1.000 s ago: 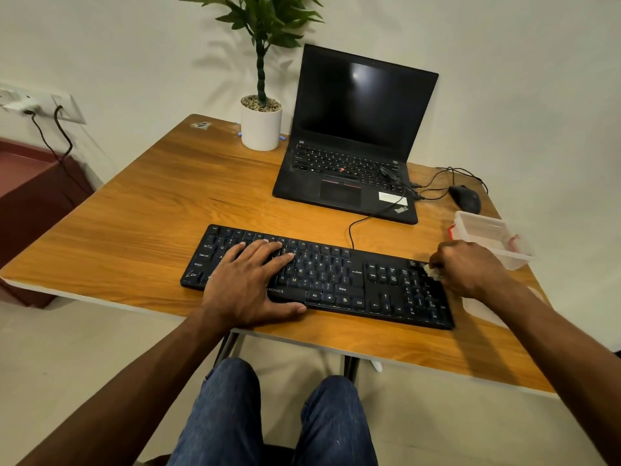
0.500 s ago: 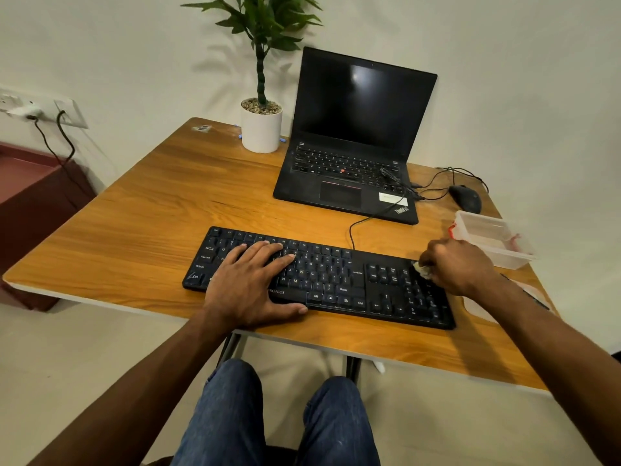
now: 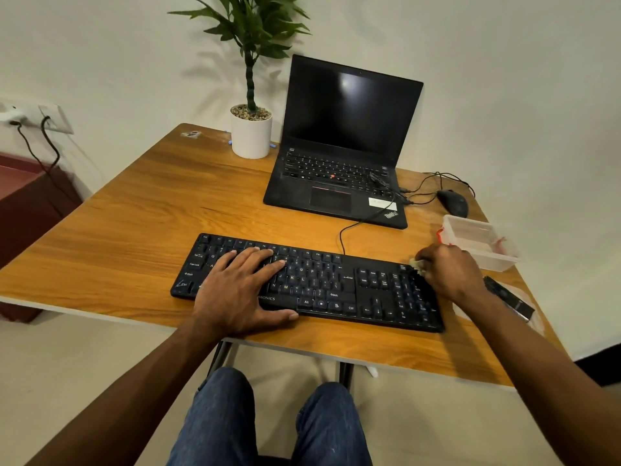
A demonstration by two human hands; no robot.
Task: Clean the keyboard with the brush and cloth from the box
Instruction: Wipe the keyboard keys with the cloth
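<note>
One keyboard, one laptop, one mouse, one box (clear plastic), two hands.

The surface is a warm orange-brown wood grain with a pale edge, and pretty much everything techy on it is black: keyboard with white legends, laptop with a little red dot and red trim by the trackpad, plus the mouse. The plant pot is plain white with green leaves above, the box is clear with red bits, the cloth looks off-white, and the jeans are dark blue.
</note>
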